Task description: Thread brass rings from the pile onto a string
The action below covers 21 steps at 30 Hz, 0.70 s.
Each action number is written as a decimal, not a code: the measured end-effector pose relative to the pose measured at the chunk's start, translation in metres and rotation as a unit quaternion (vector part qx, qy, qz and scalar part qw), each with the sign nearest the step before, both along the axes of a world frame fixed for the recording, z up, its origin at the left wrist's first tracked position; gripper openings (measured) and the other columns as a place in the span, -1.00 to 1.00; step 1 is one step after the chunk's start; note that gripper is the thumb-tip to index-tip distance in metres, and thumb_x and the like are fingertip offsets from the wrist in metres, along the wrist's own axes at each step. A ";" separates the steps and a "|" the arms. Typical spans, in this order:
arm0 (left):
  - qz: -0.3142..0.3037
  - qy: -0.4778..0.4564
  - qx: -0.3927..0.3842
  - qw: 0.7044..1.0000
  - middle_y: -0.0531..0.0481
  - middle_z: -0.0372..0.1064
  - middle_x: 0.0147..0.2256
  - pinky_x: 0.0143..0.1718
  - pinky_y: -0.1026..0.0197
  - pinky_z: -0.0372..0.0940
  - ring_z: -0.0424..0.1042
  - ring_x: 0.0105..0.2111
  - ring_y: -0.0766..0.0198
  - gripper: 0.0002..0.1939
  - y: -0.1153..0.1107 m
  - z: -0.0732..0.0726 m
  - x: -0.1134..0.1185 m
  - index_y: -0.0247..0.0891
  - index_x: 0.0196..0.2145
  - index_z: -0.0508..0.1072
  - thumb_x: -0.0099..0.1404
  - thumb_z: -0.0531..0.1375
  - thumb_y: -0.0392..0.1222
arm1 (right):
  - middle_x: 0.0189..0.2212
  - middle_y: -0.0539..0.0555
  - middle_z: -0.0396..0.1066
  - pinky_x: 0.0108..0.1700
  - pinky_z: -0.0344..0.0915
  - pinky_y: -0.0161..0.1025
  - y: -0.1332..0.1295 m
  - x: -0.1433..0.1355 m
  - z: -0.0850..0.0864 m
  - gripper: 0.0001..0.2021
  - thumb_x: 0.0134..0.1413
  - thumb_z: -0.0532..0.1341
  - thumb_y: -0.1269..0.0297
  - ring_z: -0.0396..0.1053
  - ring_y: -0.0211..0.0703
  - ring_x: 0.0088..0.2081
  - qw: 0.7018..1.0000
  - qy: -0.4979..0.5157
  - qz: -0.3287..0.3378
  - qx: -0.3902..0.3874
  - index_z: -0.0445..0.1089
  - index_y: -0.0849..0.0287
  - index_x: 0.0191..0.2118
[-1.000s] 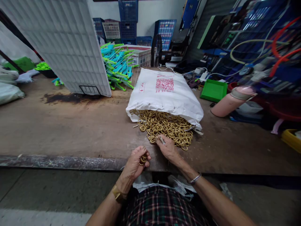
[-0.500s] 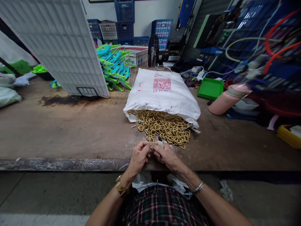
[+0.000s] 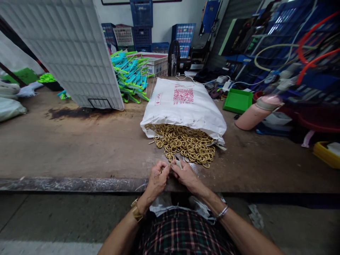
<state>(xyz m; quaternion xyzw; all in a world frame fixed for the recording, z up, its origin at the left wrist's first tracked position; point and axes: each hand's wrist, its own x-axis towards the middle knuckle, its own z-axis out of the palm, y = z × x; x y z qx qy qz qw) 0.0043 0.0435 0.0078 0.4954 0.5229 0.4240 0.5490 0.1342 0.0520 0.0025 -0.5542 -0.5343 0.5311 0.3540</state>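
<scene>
My left hand is closed, thumb against fingers, on what looks like a small gold-coloured ring, mostly hidden by the fingers. Its fingertips almost meet those of my right hand. That hand is closed around a small pale tool with a dark tip, whose exact kind I cannot make out. Just beyond both hands lies a heap of gold-coloured metal rings. They spill from the mouth of a white woven sack with red print, lying on its side on the brown table.
A white ribbed panel stands on the left, with turquoise and green plastic parts behind it. To the right are a green tray, a pink bottle and a yellow container. A black fan stands at the back.
The pale tool in my right hand has tilted, and more of its dark tip shows. Both hands stay close together at nearly the same spot.
</scene>
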 end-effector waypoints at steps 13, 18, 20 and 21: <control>0.005 -0.035 -0.039 0.999 0.19 0.19 -0.66 -0.74 0.42 -0.01 0.06 -0.76 0.47 -0.77 -0.001 -0.003 -0.001 -0.25 -0.27 0.22 0.16 0.08 -0.06 | -0.67 -0.11 0.19 -0.55 0.03 -0.38 0.005 -0.001 0.000 -0.82 -0.07 0.09 0.17 0.08 -0.36 -0.61 0.999 -0.019 -0.027 0.024 0.26 0.18 -0.49; 0.015 0.001 0.044 0.999 0.10 0.30 -0.55 -0.59 0.39 0.13 0.20 -0.65 0.46 -0.78 -0.003 -0.007 -0.001 -0.29 -0.20 0.31 0.19 0.07 -0.18 | -0.73 -0.17 0.11 -0.68 -0.16 -0.43 0.004 -0.003 0.003 -0.84 -0.11 0.11 0.20 -0.09 -0.46 -0.73 0.996 0.060 -0.023 -0.064 0.18 0.17 -0.54; -0.006 0.034 0.108 0.994 0.03 0.37 -0.44 -0.49 0.36 0.19 0.29 -0.54 0.42 -0.78 -0.003 -0.009 -0.003 -0.29 -0.19 0.36 0.21 0.05 -0.24 | -0.74 -0.19 0.08 -0.72 -0.24 -0.43 0.003 -0.002 0.007 -0.81 -0.12 0.12 0.16 -0.17 -0.49 -0.77 0.986 0.118 -0.017 -0.118 0.15 0.16 -0.52; -0.020 0.052 0.142 0.988 0.00 0.40 -0.38 -0.43 0.34 0.22 0.33 -0.48 0.39 -0.78 -0.004 -0.009 -0.004 -0.28 -0.20 0.38 0.21 0.03 -0.26 | -0.74 -0.20 0.08 -0.73 -0.27 -0.43 0.002 -0.001 0.010 -0.80 -0.12 0.12 0.14 -0.19 -0.51 -0.78 0.980 0.142 -0.016 -0.140 0.14 0.15 -0.51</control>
